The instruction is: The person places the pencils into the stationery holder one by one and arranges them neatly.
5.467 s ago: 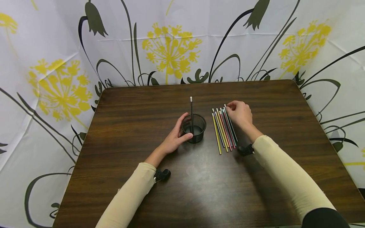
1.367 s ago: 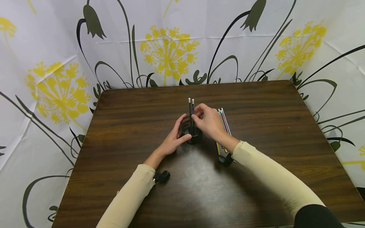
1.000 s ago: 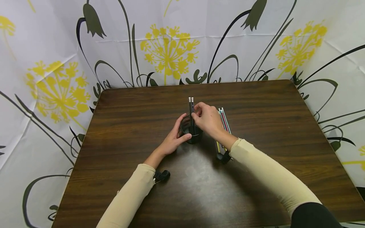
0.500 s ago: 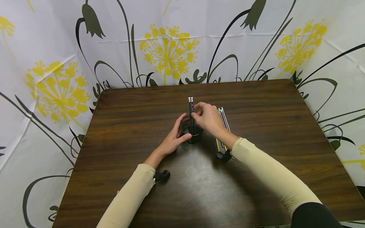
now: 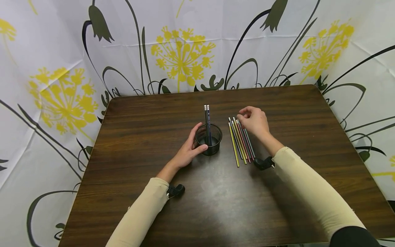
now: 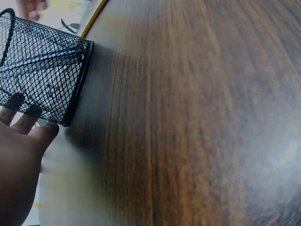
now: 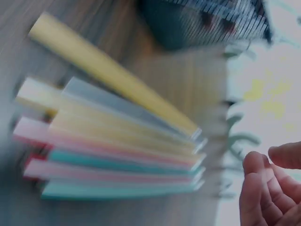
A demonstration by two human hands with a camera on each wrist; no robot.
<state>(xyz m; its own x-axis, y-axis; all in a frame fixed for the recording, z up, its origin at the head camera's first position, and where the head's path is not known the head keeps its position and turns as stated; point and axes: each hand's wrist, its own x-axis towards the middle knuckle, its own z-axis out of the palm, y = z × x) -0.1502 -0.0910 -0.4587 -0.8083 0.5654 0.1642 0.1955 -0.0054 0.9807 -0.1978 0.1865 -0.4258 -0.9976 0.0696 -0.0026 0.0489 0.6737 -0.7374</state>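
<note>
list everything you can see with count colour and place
table: one, dark brown, centre
printed cloth: one, white with yellow and grey-green flowers, behind table
loose pencils: about eight (blurred), yellow, red, teal and grey, on table
mesh cup: one, black, left of the loose pencils
dark pencils: two, near-black, standing in cup
wrist devices: two, black, one per wrist
sleeves: two, cream, on the forearms
dark fabric: one, black, bottom right
left grip: one, bare, holding the cup
right grip: one, bare, by the loose pencils
</note>
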